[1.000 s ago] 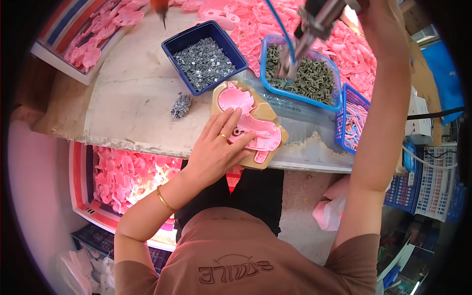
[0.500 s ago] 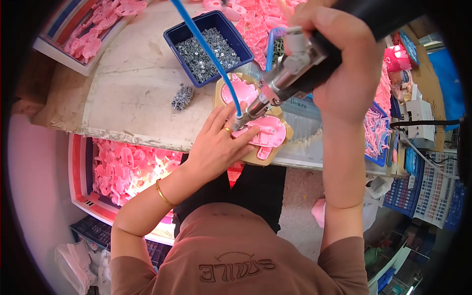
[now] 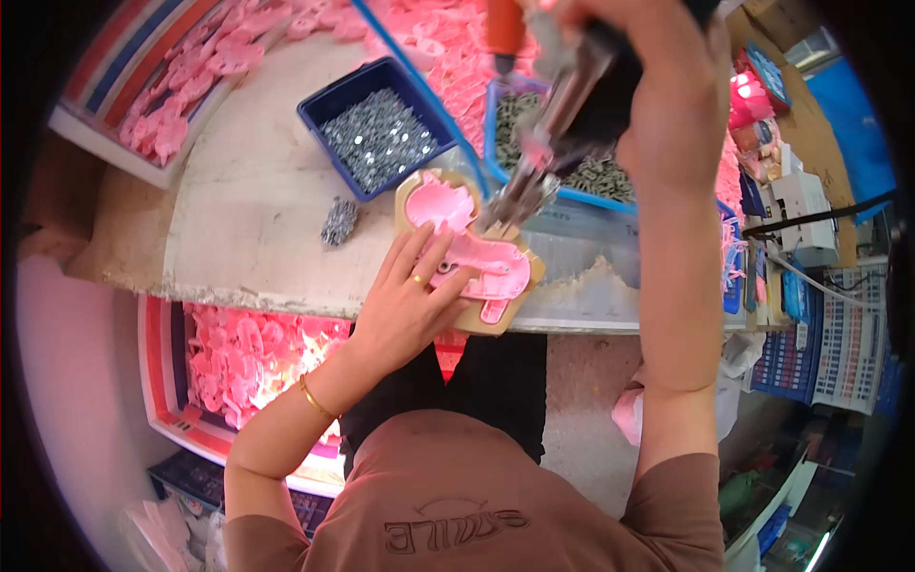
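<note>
Rests left hand on pink shell in tan fixture, grips blurred tool in right hand.

Taking the fixture as clock centre, has a white-rimmed tray of pink parts at ten o'clock, a red-edged bin of more at eight, below the tabletop, a spiky grey cluster between nine and ten, a blue bin of small metal pieces at eleven. Lays the left hand flat, fingers slightly parted, over the shell's nine o'clock side. Aims the tool's metal nose down toward the fixture's one o'clock edge; cannot tell whether touching. Shows, between one and two, a blue-rimmed tub of olive pieces; wraps right-hand fingers round the tool's dark body at two.
</note>
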Motion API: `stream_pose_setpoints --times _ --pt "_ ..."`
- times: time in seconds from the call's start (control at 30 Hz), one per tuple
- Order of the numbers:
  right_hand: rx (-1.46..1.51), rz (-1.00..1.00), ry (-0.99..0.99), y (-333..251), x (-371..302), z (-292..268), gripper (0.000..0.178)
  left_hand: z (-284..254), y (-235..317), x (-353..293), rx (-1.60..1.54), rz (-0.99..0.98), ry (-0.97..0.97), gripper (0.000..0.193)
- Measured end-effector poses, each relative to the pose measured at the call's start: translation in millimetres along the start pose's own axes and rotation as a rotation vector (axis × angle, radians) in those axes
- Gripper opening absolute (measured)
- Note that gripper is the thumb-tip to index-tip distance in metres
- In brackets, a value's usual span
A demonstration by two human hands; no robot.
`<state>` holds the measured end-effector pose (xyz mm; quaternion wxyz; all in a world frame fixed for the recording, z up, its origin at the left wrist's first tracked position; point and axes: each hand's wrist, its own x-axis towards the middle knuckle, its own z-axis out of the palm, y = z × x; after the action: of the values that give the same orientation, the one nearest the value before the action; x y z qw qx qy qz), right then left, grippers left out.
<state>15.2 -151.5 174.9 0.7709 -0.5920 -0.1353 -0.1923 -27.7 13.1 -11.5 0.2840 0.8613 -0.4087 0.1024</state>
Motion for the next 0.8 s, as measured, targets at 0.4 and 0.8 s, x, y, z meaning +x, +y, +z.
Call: stream_pose_setpoints --times 0.4,0.8 --pt "-0.250 -0.077 -0.313 1.3 126.4 -112.0 0.049 -157.9 2.6 -1.8 -0.431 -0.087 -0.310 0.017" --pt "-1.473 0.107 0.029 158.8 127.9 -259.1 0.025 -195.2 -5.2 -70.7 0.112 -0.453 -0.451 0.050"
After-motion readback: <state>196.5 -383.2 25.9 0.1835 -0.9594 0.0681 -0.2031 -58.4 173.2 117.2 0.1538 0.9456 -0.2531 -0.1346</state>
